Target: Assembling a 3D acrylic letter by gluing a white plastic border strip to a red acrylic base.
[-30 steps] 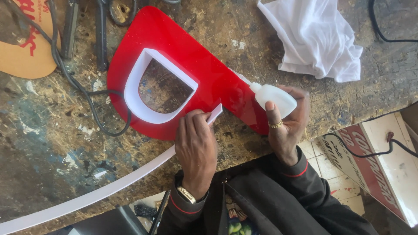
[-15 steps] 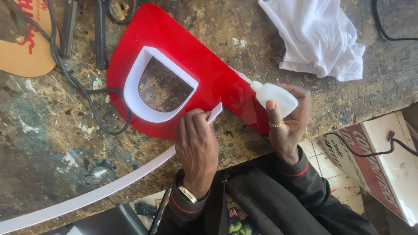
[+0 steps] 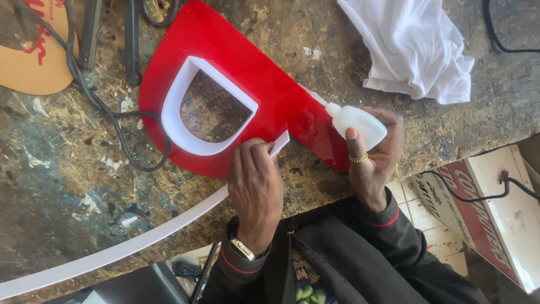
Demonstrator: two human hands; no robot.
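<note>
Clearly, a long white plastic strip is being pressed by the left hand against the lower edge of a white D-shaped rim that stands on a red acrylic panel. The panel lies flat on a scarred, paint-stained surface, with the letter's cut-out showing the wood beneath. The strip's short free end is seen poking out just past the fingertips, while the rest trails away to the lower left across the surface edge. The left fingers are held pressed together, bearing down on the strip where it meets the rim.

A small white squeeze bottle is gripped in the right hand, the fingers wrapped around its body and the nozzle laid on the red panel, pointing up and left.

The strip is judged to be light, thin and springy: it bends along its length but is likely to straighten if released, so it is best held close to the bend, flat-sided, near the rim. The panel appears stiff and glossy, likely slippery and easily scratched, and would be better taken by its edges. The bottle looks soft-walled, so a gentle hold at mid-body is advised.

A crumpled white cloth lies at the upper right, and a black cable loops at the left.
</note>
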